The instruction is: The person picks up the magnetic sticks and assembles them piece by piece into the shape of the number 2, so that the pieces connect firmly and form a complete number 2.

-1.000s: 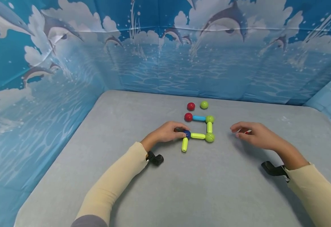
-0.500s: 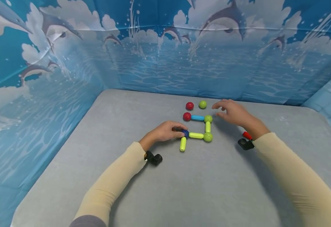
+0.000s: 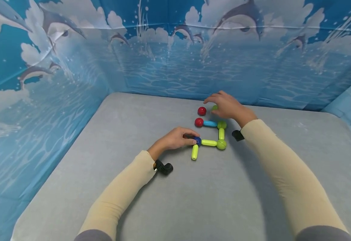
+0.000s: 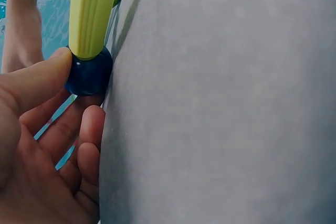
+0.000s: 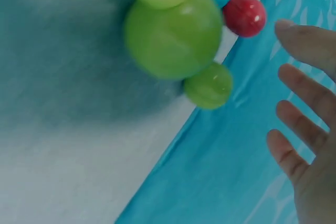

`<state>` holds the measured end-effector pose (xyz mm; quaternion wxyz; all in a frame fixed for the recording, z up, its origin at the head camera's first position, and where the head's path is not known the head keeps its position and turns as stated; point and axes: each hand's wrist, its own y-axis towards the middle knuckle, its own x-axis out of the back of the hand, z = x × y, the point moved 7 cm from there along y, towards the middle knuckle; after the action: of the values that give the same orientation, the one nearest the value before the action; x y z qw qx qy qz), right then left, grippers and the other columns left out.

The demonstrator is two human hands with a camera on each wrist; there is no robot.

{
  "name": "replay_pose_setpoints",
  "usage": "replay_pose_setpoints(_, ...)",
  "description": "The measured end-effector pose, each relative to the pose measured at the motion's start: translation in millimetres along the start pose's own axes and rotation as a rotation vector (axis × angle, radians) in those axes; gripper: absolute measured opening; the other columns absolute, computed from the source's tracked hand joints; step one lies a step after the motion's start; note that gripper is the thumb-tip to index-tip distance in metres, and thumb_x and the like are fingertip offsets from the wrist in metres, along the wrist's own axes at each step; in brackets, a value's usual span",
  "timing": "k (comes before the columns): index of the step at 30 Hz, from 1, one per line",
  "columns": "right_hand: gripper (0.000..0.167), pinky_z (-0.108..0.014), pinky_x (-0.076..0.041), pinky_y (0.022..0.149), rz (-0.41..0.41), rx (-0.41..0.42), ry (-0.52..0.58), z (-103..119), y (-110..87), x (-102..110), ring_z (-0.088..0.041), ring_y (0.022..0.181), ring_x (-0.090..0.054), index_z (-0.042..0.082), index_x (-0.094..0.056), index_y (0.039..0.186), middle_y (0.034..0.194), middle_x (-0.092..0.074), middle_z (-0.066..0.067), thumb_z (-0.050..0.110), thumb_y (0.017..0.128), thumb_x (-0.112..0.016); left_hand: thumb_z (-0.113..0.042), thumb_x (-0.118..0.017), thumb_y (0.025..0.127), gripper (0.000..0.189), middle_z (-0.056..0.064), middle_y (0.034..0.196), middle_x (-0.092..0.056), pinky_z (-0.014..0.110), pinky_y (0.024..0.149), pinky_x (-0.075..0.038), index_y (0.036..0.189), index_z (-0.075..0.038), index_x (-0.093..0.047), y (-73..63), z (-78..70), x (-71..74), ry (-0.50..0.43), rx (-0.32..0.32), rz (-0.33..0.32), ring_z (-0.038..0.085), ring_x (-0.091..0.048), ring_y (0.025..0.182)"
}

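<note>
1. Clock faces are the head view's, 12 at the far edge of the table [image 3: 175, 194].
2. Left hand [image 3: 178, 138]: thumb and forefinger pinch the blue ball [image 3: 197, 141] from its 9 o'clock side. Likely an anchor so the chain can't skid; that side has no rod, so grip room.
3. Free-ended yellow rod [image 3: 195, 152] at the ball's 6, far end bare. Second yellow rod [image 3: 209, 143] at its 3. Ball works as the elbow.
4. Red ball [image 3: 199, 122] at 12 from the blue one, well apart, capping the blue rod [image 3: 210, 124]. Frame's open side faces 9.
5. Loose red ball [image 3: 202, 111] just beyond that at 12, unattached. Looks like a spare.
6. Loose green ball [image 3: 214, 107] at its 3, partly hidden by the right hand [image 3: 228, 106].
7. Lower green ball [image 3: 221, 144], upright yellow rod [image 3: 221, 134], upper green ball [image 3: 222, 125] close the 3 o'clock side; balls make the corners.
8. Right hand: fingers spread, gripping nothing, over the loose green ball. Can't tell contact.
</note>
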<state>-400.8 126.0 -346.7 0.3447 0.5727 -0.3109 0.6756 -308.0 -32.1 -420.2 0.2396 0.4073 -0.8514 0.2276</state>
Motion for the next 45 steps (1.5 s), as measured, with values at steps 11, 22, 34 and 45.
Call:
replay_pose_setpoints(11,0.041,-0.055,-0.044,0.100,0.110,-0.037,-0.007,11.6,23.1,-14.7,-0.035,0.118,-0.046,0.016,-0.064,0.133,0.139,-0.061,-0.014,0.005,0.094,-0.059,-0.024,-0.062,0.099,0.033,0.000,0.136,-0.063,0.038,0.107,-0.047,0.131,-0.021,-0.066,-1.1,0.2,2.2,-0.013,-0.006,0.000,0.021,-0.058,0.127)
replay_pose_setpoints(22,0.029,-0.053,-0.045,0.100,0.150,-0.105,0.092,7.7,20.6,-22.8,-0.032,0.118,-0.048,0.015,-0.065,0.120,0.127,-0.062,-0.012,0.004,0.094,-0.058,-0.023,-0.064,0.098,0.033,0.001,0.135,-0.064,0.037,0.107,-0.047,0.131,-0.020,-0.066,-0.5,-2.6,3.0,-0.030,0.005,0.010,0.020,-0.059,0.127)
replay_pose_setpoints(34,0.033,-0.052,-0.046,0.100,0.081,-0.080,0.158,14.3,19.6,-10.7,-0.032,0.117,-0.051,0.011,-0.064,0.125,0.124,-0.065,-0.013,0.010,0.093,-0.066,-0.023,-0.063,0.098,0.033,0.002,0.136,-0.063,0.037,0.108,-0.046,0.131,-0.019,-0.065,0.2,1.7,2.4,-0.060,0.004,0.022,0.019,-0.057,0.127)
replay_pose_setpoints(45,0.033,-0.052,-0.048,0.093,-0.022,-0.071,0.290,8.2,-6.9,6.0,-0.035,0.114,-0.054,0.006,-0.063,0.124,0.124,-0.064,-0.018,0.011,0.092,-0.066,-0.021,-0.063,0.097,0.036,0.002,0.137,-0.063,0.036,0.104,-0.048,0.133,-0.019,-0.064,0.5,-0.1,0.6,-0.053,-0.014,0.038,0.019,-0.058,0.122)
